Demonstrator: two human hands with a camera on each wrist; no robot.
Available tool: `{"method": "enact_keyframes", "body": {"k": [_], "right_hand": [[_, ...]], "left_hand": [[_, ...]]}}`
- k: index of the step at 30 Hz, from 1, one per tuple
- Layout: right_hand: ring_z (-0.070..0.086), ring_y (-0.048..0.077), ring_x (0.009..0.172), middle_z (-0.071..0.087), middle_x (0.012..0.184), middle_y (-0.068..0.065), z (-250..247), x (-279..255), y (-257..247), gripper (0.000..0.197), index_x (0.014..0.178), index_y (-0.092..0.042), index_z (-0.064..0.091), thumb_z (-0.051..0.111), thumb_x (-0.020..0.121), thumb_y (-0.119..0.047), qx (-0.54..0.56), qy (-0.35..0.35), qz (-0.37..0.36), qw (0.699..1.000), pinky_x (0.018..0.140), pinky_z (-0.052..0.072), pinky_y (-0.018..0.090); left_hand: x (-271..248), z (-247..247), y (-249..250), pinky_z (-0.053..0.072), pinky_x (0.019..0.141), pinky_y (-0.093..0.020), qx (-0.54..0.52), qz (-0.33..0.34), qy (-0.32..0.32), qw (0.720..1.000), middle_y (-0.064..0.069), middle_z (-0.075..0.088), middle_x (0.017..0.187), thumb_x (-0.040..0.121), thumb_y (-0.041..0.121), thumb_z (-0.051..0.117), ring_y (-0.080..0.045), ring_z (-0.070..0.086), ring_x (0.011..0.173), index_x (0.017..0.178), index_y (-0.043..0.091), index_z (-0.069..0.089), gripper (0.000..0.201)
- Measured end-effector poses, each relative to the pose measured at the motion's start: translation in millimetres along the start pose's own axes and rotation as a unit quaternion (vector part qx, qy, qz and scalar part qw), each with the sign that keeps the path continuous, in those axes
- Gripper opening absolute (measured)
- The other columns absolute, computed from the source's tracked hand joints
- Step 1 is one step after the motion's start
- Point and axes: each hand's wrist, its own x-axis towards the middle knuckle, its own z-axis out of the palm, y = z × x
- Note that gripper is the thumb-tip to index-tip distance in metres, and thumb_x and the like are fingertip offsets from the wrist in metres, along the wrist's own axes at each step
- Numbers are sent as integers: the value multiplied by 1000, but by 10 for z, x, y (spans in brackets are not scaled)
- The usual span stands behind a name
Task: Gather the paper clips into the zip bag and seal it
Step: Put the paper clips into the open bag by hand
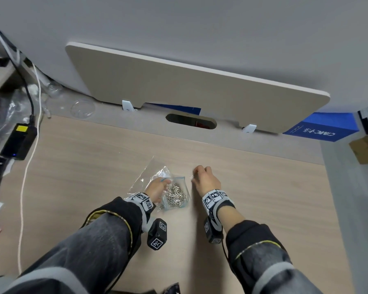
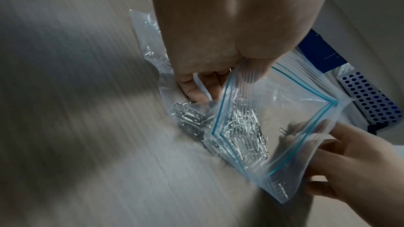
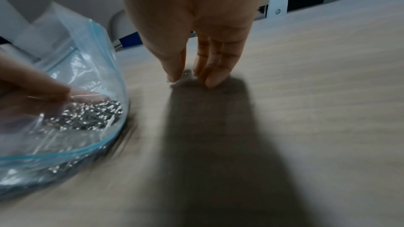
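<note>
The left hand (image 1: 157,188) grips the open mouth of the clear blue-striped plastic zip bag (image 2: 282,127), a heap of silver wire paper clips (image 1: 175,195) inside. Just right, the right hand (image 1: 206,179) pinches one loose clip (image 3: 183,76) on the pale wooden desk (image 1: 263,187).

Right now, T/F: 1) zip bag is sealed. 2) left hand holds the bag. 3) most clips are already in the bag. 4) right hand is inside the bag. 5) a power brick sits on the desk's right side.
1) False: the zip bag gapes open.
2) True: the left hand grips its rim.
3) True: a pile of paper clips lies inside.
4) False: the right hand is on the desk beside it, fingers at a loose clip.
5) False: the power brick sits left.
</note>
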Motion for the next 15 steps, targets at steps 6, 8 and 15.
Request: {"method": "enact_keyframes", "body": {"k": [6, 8, 15], "right_hand": [[55, 33, 71, 46, 107, 11, 126, 15, -11, 17, 106, -13, 48, 49, 89, -14, -41, -5, 11, 999, 61, 37, 32], [60, 35, 80, 45, 113, 14, 141, 15, -23, 24, 111, -9, 47, 48, 87, -7, -68, -27, 8, 997, 61, 38, 35], [63, 35, 87, 66, 94, 11, -66, -181, 2, 17, 101, -15, 45, 40, 96, -30, 60, 12, 21, 998, 70, 45, 37]], "left_hand": [[12, -13, 5, 30, 51, -22, -3, 5, 0, 1000, -1, 48, 78, 95, 23, 49, -13, 40, 59, 122, 9, 54, 31], [22, -11, 4, 28, 51, -21, -6, 1, 5, 1000, -1, 47, 79, 95, 20, 46, -13, 39, 58, 123, 9, 54, 31], [18, -3, 12, 31, 52, -21, 7, 7, -1, 1000, 0, 47, 81, 96, 21, 45, -13, 41, 63, 126, 11, 54, 33]]}}
